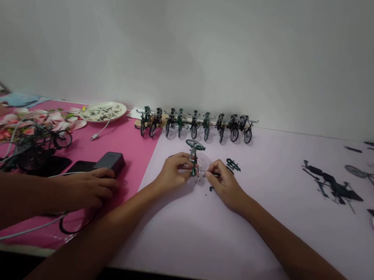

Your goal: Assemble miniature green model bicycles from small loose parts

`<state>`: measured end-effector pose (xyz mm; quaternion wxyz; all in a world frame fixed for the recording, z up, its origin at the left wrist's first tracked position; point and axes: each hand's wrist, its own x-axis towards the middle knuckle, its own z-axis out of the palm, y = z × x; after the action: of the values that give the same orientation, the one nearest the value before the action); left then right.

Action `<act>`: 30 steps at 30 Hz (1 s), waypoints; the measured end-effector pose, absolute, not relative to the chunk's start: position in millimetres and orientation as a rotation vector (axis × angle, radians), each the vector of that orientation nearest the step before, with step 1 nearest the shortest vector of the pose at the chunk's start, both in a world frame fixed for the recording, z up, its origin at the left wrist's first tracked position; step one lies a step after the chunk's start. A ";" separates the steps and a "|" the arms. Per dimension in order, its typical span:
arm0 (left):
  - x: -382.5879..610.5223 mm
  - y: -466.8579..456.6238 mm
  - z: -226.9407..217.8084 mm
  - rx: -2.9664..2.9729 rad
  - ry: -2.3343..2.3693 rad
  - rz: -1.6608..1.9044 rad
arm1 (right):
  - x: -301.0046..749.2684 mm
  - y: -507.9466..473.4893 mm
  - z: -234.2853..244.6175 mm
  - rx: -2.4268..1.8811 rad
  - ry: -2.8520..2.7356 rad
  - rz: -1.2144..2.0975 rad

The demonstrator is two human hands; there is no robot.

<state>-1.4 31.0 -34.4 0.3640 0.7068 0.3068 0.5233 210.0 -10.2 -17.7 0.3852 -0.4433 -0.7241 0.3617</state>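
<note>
My left hand (173, 170) is closed around a small green model bicycle part with a wheel (194, 153), held just above the pale tabletop (193, 228). Right beside it, my right hand (222, 181) pinches a thin dark tool or pin whose tip meets that part. A loose green piece (232, 165) lies just behind my right hand. Tiny dark bits lie on the table between my hands.
A row of several finished miniature bicycles (197, 123) lines the back wall. Black loose parts (333, 185) lie to the right. On the pink mat, another person's hand (89, 188) rests by a black box (110, 161), with cables, phones, a plate (103, 111) and flowers nearby.
</note>
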 end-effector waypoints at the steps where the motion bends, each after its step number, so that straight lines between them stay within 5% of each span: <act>1: -1.5 31.1 -34.3 1.814 0.792 1.350 | 210.2 -10.2 -18.6 -1.127 -1.838 0.932; 30: 0.6 24.7 -25.4 1.815 0.814 1.325 | 204.1 -15.5 -11.0 -1.169 -1.840 0.807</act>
<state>0.6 24.7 -25.4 0.3670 0.7063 0.3170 0.5156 204.1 -15.5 -11.0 0.3971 -0.4613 -0.7265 0.3188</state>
